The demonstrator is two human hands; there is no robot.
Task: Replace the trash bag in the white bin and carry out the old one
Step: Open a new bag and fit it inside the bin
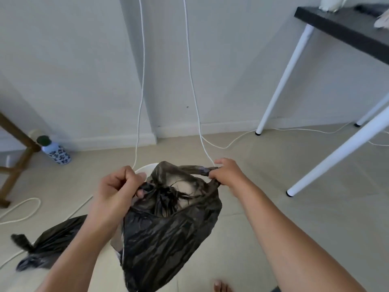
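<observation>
A black plastic trash bag hangs in front of me with its mouth pulled open between both hands. My left hand pinches the bag's left handle. My right hand grips the right handle. Behind and under the bag, only a curved piece of the white bin's rim shows; the rest of the bin is hidden. A second black bag, knotted shut and full, lies on the floor at the lower left, partly covered by my left forearm.
Two white cords hang down the wall and trail over the tiled floor. A patterned water bottle stands by a wooden stool leg at left. A black table with white legs stands at right. My bare toes show at the bottom.
</observation>
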